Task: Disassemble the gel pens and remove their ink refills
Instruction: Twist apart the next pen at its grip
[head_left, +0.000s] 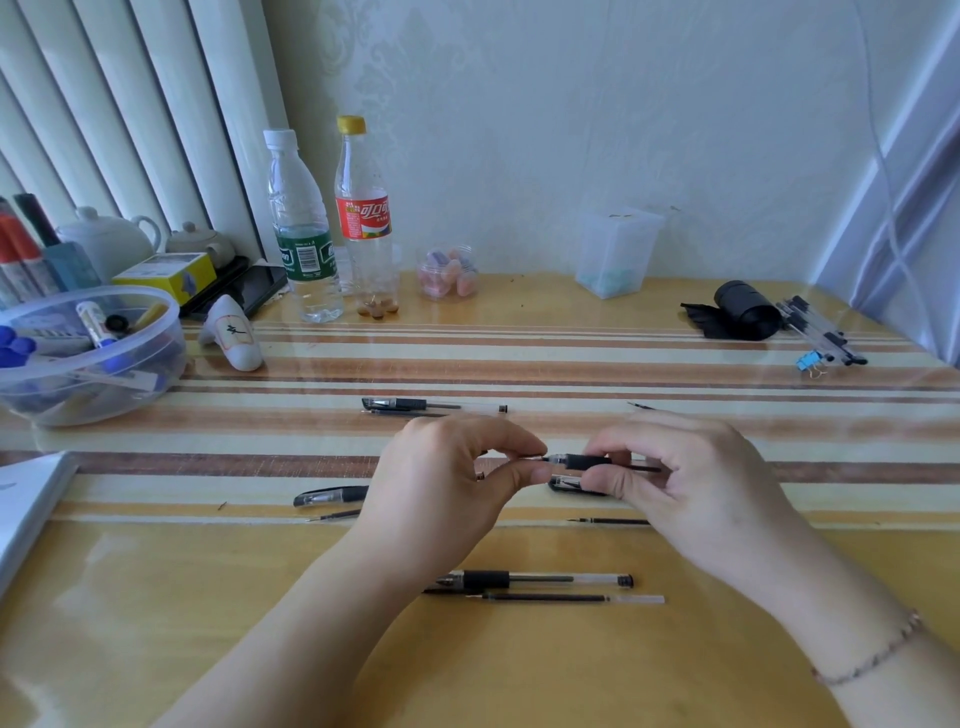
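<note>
My right hand (691, 483) grips a gel pen (592, 461) by its black rubber grip, held level above the table. My left hand (457, 478) pinches the pen's tip end between thumb and forefinger. A black cap (571, 485) lies under the held pen. On the table lie a pen (431, 404) at the back, a cap (330, 495) and loose refill (335, 515) at the left, a refill (610, 520) at the right, and a pen (540, 579) with a refill (566, 598) near me.
A clear bowl of markers (88, 358) stands at the left, two bottles (332, 228) behind it. A bundle of pens (821, 332) and a black roll (743, 312) lie at the back right. A plastic box (618, 254) and a small jar (449, 273) stand by the wall.
</note>
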